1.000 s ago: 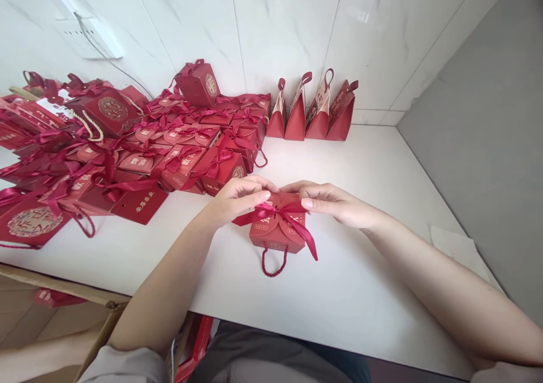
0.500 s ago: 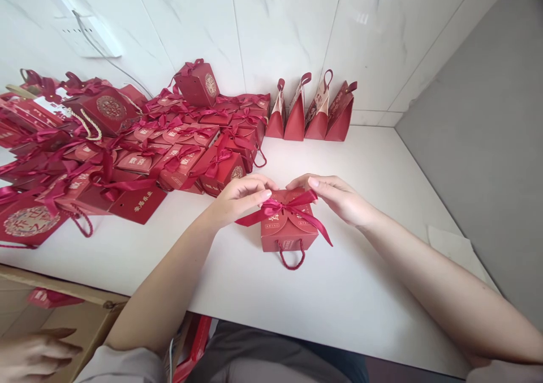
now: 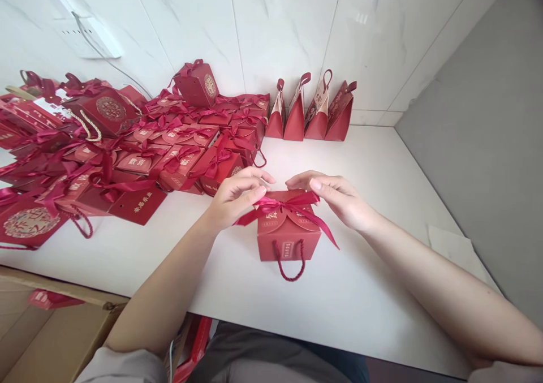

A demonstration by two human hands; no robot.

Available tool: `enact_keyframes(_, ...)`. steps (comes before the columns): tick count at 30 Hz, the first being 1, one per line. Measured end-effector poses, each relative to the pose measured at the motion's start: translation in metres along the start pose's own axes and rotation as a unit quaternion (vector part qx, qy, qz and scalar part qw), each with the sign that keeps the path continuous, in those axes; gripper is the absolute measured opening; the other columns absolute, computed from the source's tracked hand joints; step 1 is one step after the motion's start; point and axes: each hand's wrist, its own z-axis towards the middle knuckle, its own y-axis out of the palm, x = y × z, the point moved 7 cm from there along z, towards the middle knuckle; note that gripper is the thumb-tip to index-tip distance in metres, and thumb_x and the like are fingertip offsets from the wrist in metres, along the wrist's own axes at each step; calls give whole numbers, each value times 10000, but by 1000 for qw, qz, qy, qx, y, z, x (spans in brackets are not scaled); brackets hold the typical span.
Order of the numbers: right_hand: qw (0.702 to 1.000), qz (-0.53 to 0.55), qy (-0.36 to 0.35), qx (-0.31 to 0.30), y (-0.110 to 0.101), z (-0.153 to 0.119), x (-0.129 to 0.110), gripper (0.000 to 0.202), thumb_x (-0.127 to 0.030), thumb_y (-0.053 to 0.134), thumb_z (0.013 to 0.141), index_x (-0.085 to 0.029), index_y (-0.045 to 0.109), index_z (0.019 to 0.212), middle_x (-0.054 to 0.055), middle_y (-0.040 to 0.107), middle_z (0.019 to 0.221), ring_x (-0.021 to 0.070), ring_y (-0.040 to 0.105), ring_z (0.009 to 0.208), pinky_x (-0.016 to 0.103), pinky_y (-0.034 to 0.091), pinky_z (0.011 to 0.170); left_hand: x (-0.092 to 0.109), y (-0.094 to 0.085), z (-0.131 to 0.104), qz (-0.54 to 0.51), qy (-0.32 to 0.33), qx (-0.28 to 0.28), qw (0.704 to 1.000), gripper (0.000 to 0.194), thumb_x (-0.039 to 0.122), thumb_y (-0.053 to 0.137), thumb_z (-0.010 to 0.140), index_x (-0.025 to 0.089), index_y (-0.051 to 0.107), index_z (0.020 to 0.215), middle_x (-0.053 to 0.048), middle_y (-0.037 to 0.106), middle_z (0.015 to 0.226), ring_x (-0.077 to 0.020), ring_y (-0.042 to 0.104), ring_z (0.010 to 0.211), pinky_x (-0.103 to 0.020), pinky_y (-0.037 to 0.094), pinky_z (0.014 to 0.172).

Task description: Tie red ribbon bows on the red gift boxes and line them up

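A red gift box [image 3: 288, 239] with scalloped flaps stands on the white table in front of me, a twisted rope handle [image 3: 292, 277] hanging from its near side. Dark red ribbon [image 3: 282, 204] is tied in a bow across the top, its tails spread left and right. At the bow's left loop is my left hand [image 3: 240, 196], open, thumb and fingers apart. Opposite it, by the right loop, my right hand [image 3: 339, 199] is also open, its thumb close to the ribbon. Whether either thumb lightly touches the ribbon is hard to tell.
Many ribboned red boxes [image 3: 182, 162] crowd the table's left side, one stacked on top [image 3: 196, 84]. Several triangular red boxes [image 3: 294, 117] line the tiled wall. A cardboard carton [image 3: 46, 338] is at lower left, a white paper [image 3: 452, 244] at right.
The gift box has come slightly nearer and shows more of its front face. My left fingers have lifted a little off it. Another person's hand has left the carton at lower left.
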Motion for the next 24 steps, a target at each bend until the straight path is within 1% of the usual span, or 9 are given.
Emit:
enact_keyframes(4, 999, -26, -32, 22, -3, -1, -7, 341, -457, 527, 947, -220, 673, 750, 41, 621, 1210, 231, 578, 1109, 401, 436, 981, 3, -3, -1, 9, 18, 25, 999, 299, 339, 556, 913, 170, 647, 684, -89, 610, 1140, -220, 591, 1076, -383, 452, 994)
enact_keyframes(7, 999, -29, -22, 37, -5, -1, 0, 263, -470, 586, 911, -304, 611, 1112, 31, 482, 1399, 251, 517, 1235, 455, 424, 1036, -5, -4, 0, 23, -26, 49, 998, 178, 339, 599, 885, 212, 663, 992, -88, 580, 1248, -227, 587, 1109, -379, 480, 965)
enact_keyframes(9, 997, -51, -21, 47, -6, 0, 7, 480, -489, 610, 889, -364, 446, 1323, 32, 371, 1490, 265, 458, 1307, 499, 387, 1078, -10, -5, 0, 26, -56, 74, 995, 392, 332, 632, 860, 256, 549, 1235, -89, 541, 1328, -220, 579, 1126, -360, 495, 941)
enact_keyframes(11, 995, -94, -28, 31, -5, 0, 13, 650, -520, 626, 866, -384, 317, 1421, 39, 285, 1546, 287, 385, 1371, 536, 318, 1124, -14, -7, 0, 26, -79, 86, 993, 498, 329, 639, 853, 266, 467, 1315, -90, 525, 1358, -211, 570, 1140, -345, 490, 947)
enact_keyframes(15, 975, -173, -136, 27, 0, -3, 21, 1100, -624, 732, 707, -376, 34, 1520, 68, 30, 1622, 378, 259, 1429, 597, 250, 1143, -23, -12, 0, 23, -118, 85, 989, 444, 378, 587, 886, 238, 481, 1294, -95, 571, 1309, -224, 559, 1181, -377, 450, 1013)
enact_keyframes(18, 951, -206, -227, 39, 4, -7, 31, 1294, -619, 811, 596, -364, -53, 1525, 81, -60, 1621, 416, 214, 1437, 614, 250, 1141, -28, -11, 0, -19, -124, 27, 992, 478, 462, 481, 933, 236, 448, 1352, -126, 532, 1372, -272, 468, 1309, -431, 403, 1070)
enact_keyframes(20, 948, -212, -237, 8, 9, -6, 42, 1307, -580, 832, 596, -358, -58, 1528, 90, -41, 1621, 404, 251, 1428, 598, 267, 1143, -32, -4, -2, -39, -122, -54, 990, 672, 500, 578, 872, 270, 328, 1451, -135, 400, 1494, -311, 380, 1383, -462, 379, 1095)
enact_keyframes(22, 950, -222, -220, 1, 9, -5, 49, 1282, -535, 832, 630, -349, -60, 1531, 94, -16, 1624, 384, 236, 1440, 578, 264, 1154, -39, 4, -6, -24, -117, -110, 987, 1023, 451, 777, 712, 313, 160, 1516, -131, 255, 1572, -344, 308, 1422, -484, 345, 1124)
enact_keyframes(24, 952, -230, -200, 17, 3, -3, 53, 1255, -508, 817, 667, -335, -76, 1532, 97, -15, 1626, 364, 165, 1467, 562, 254, 1161, -52, 9, -6, 6, -104, -98, 990, 1233, 372, 874, 587, 321, 80, 1529, -135, 225, 1582, -358, 286, 1430, -497, 313, 1146)
